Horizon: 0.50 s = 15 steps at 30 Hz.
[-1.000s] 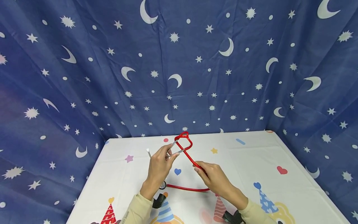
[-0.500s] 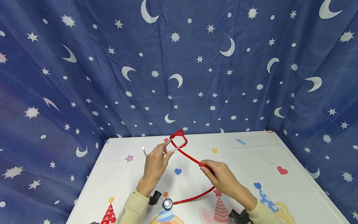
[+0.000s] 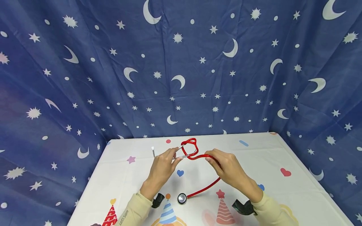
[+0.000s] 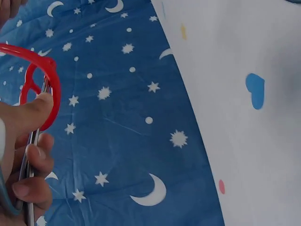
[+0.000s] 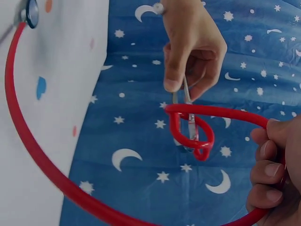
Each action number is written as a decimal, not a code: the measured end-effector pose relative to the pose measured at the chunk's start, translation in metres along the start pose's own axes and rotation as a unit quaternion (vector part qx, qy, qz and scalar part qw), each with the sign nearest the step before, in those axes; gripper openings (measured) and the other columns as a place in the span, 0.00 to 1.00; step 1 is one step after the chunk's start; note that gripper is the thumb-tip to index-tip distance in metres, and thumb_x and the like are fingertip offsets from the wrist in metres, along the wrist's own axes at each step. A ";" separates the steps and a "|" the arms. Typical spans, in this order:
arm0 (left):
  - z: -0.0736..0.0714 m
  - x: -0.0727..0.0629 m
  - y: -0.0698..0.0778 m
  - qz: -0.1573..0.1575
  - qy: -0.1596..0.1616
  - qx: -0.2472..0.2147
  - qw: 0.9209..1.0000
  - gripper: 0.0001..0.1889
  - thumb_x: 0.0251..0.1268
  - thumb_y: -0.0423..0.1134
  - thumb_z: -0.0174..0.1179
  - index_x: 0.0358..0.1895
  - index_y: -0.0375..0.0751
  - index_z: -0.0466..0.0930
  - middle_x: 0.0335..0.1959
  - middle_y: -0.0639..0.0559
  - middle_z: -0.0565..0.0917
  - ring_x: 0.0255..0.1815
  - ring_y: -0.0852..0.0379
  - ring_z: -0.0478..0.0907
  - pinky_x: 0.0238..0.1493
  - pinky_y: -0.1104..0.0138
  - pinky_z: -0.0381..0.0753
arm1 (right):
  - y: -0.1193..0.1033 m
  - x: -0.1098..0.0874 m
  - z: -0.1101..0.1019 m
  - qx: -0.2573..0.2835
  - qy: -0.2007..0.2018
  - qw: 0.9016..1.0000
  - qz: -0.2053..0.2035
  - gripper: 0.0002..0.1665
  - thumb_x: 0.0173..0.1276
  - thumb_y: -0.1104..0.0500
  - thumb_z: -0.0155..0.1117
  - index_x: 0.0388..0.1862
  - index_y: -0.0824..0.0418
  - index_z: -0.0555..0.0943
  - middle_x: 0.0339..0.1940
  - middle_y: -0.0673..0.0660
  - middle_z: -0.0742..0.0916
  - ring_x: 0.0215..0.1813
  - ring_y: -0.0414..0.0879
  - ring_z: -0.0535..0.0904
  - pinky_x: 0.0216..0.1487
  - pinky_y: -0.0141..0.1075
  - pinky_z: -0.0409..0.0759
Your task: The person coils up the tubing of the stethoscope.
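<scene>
A stethoscope with red tubing (image 3: 204,189) is held in the air by both hands. My left hand (image 3: 161,168) pinches its metal ear tubes (image 4: 31,155) between thumb and fingers; one white ear tip (image 3: 153,148) sticks up behind that hand. Beyond the fingertips the red tubing forms a small loop (image 5: 207,134), wound around the metal tubes. My right hand (image 3: 230,166) grips the tubing farther along, fingers curled round it (image 5: 265,172). From there the tube sags in a curve down to the round chest piece (image 3: 182,198), at the lower middle in the head view.
A white tablecloth (image 3: 135,179) printed with party hats, hearts and stars covers the table. Behind it hangs a blue curtain (image 3: 195,78) with moons and stars. Black straps (image 3: 244,207) with camera mounts sit at both wrists.
My right hand has moved right and slightly up. The tubing between the hands has gone from straight to bent. The chest piece has come out from behind the left wrist, swinging right.
</scene>
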<state>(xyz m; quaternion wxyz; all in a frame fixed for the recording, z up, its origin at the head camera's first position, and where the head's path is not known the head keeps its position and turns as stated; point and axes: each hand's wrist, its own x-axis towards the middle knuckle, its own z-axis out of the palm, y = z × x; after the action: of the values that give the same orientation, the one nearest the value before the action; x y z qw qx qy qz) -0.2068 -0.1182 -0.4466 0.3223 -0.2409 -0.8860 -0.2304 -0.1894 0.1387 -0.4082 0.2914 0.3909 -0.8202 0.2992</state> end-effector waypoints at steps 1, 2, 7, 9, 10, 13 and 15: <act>-0.001 0.000 0.002 0.005 -0.007 -0.002 1.000 0.21 0.56 0.42 0.72 0.52 0.38 0.81 0.28 0.53 0.83 0.21 0.62 0.77 0.24 0.73 0.77 | 0.000 0.002 -0.002 0.001 -0.001 1.000 -0.003 0.05 0.69 0.62 0.63 0.42 0.59 0.83 0.24 0.44 0.80 0.23 0.30 0.64 0.24 0.18 0.63; -0.002 0.001 0.003 0.009 -0.012 -0.003 1.000 0.21 0.56 0.42 0.72 0.52 0.38 0.81 0.28 0.53 0.83 0.21 0.63 0.76 0.24 0.73 0.77 | 0.000 0.004 -0.003 0.000 -0.001 1.000 -0.005 0.05 0.71 0.60 0.62 0.42 0.59 0.83 0.24 0.44 0.80 0.23 0.30 0.64 0.24 0.18 0.63; -0.005 0.002 0.009 0.029 -0.025 -0.006 0.999 0.21 0.56 0.42 0.72 0.51 0.39 0.82 0.28 0.54 0.84 0.22 0.64 0.77 0.25 0.73 0.78 | 0.000 0.013 -0.007 -0.004 0.003 1.000 -0.016 0.12 0.75 0.52 0.58 0.42 0.57 0.83 0.26 0.45 0.81 0.23 0.31 0.66 0.24 0.18 0.63; -0.007 0.003 0.011 0.040 -0.030 -0.006 0.999 0.21 0.55 0.42 0.73 0.51 0.39 0.82 0.28 0.55 0.84 0.23 0.64 0.78 0.26 0.73 0.78 | 0.001 0.016 -0.009 -0.006 0.003 1.000 -0.023 0.09 0.73 0.54 0.60 0.42 0.57 0.83 0.27 0.45 0.82 0.23 0.32 0.67 0.24 0.19 0.64; -0.008 0.002 0.012 0.045 -0.034 -0.005 0.998 0.20 0.54 0.42 0.73 0.50 0.39 0.82 0.28 0.55 0.84 0.23 0.64 0.78 0.26 0.73 0.78 | 0.001 0.017 -0.009 -0.009 0.002 1.000 -0.025 0.07 0.72 0.56 0.62 0.41 0.57 0.83 0.27 0.45 0.82 0.23 0.32 0.67 0.24 0.19 0.65; -0.009 0.002 0.016 0.061 -0.042 -0.007 0.997 0.20 0.54 0.42 0.74 0.49 0.40 0.83 0.28 0.56 0.84 0.23 0.64 0.78 0.26 0.73 0.78 | 0.001 0.021 -0.011 -0.017 0.000 0.999 -0.032 0.06 0.65 0.62 0.67 0.42 0.58 0.83 0.27 0.45 0.83 0.23 0.32 0.68 0.25 0.19 0.66; -0.011 0.001 0.019 0.068 -0.047 -0.008 0.997 0.20 0.54 0.43 0.73 0.49 0.40 0.83 0.29 0.56 0.85 0.23 0.65 0.78 0.26 0.74 0.78 | 0.002 0.024 -0.012 -0.020 -0.003 0.999 -0.033 0.08 0.63 0.63 0.69 0.42 0.58 0.83 0.28 0.45 0.82 0.24 0.33 0.68 0.25 0.20 0.66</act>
<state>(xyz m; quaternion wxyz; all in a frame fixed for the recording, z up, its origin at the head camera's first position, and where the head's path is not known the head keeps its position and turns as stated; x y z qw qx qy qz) -0.1918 -0.1094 -0.4334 0.2932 -0.3141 -0.8797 -0.2036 -0.2005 0.1374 -0.3839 0.3063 0.4124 -0.8137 0.2719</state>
